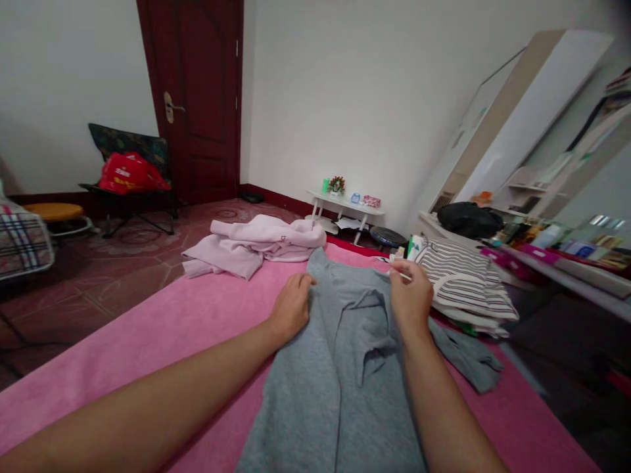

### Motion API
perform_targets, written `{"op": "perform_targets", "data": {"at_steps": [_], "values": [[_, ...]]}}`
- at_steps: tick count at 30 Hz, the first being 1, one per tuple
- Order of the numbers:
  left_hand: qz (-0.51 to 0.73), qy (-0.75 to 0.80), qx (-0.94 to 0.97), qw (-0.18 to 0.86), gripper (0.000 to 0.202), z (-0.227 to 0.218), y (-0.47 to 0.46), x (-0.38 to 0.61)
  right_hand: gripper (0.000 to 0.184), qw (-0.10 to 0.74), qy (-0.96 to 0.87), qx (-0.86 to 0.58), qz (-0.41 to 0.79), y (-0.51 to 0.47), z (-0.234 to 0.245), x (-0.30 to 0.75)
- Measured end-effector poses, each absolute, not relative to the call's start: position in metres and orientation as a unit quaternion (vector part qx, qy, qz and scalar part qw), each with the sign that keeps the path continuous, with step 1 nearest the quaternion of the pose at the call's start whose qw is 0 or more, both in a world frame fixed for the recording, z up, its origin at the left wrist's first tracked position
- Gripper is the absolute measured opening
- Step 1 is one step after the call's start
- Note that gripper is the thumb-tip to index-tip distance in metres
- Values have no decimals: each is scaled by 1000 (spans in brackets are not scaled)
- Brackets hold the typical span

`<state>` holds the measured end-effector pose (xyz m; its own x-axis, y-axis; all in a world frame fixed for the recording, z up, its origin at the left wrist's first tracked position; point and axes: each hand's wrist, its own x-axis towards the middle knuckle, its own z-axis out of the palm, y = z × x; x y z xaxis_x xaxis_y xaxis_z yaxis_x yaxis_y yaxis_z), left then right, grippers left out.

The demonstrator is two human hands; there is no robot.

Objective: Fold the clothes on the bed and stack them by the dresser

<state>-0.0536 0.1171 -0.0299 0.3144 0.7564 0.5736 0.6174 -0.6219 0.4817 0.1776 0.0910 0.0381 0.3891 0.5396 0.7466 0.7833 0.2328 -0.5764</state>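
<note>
A grey long-sleeved top [310,387] lies spread on a pink cover [217,315], its neckline at the far end and a bunched fold across its chest. My left hand [292,307] is closed on the top's left edge, below the shoulder, with the fingers curled over the fabric. At the opposite shoulder my right hand [411,295] pinches the cloth between thumb and fingers. A thin white strip shows by those fingertips; I cannot make out what it is. One grey sleeve [468,358] sticks out to the right from behind my right forearm.
A crumpled pale pink sweatshirt [261,243] lies at the far left of the cover. Folded striped clothes [463,279] are piled at the right. Beyond stand a small white table [345,202], a dark round stool [388,236] and a cluttered dresser [566,256].
</note>
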Motion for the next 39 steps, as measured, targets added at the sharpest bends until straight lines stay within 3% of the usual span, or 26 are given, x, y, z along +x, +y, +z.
{"op": "perform_targets", "data": {"at_steps": [2,7,11,13,15,19,24,29,31,34,39], "values": [[396,477,779,94,36,-41,126,-57,20,528,-586,-614,-27,115,33,166],[345,567,738,121,26,-41,131,-59,32,275,-605,-747,18,175,4,156],[293,595,742,96,30,-37,132,-59,39,204,-588,-782,22,204,-13,159],[277,606,740,89,29,-37,133,-60,31,174,-586,-791,13,213,-15,160],[277,612,735,94,28,-36,134,-61,23,157,-579,-800,-14,218,-12,163],[286,603,738,99,27,-32,132,-61,29,143,-561,-812,-77,223,-8,168],[283,583,755,97,26,-28,129,-60,21,114,-564,-813,-81,224,-13,167],[294,578,754,99,28,-30,129,-60,36,175,-622,-752,-130,228,-9,144],[310,578,745,118,27,-31,131,-60,36,190,-712,-668,-106,229,-11,131],[338,589,717,155,26,-35,134,-60,37,134,-806,-575,-42,232,-22,118],[322,594,724,138,27,-36,135,-61,50,54,-770,-635,10,240,-35,116]]}}
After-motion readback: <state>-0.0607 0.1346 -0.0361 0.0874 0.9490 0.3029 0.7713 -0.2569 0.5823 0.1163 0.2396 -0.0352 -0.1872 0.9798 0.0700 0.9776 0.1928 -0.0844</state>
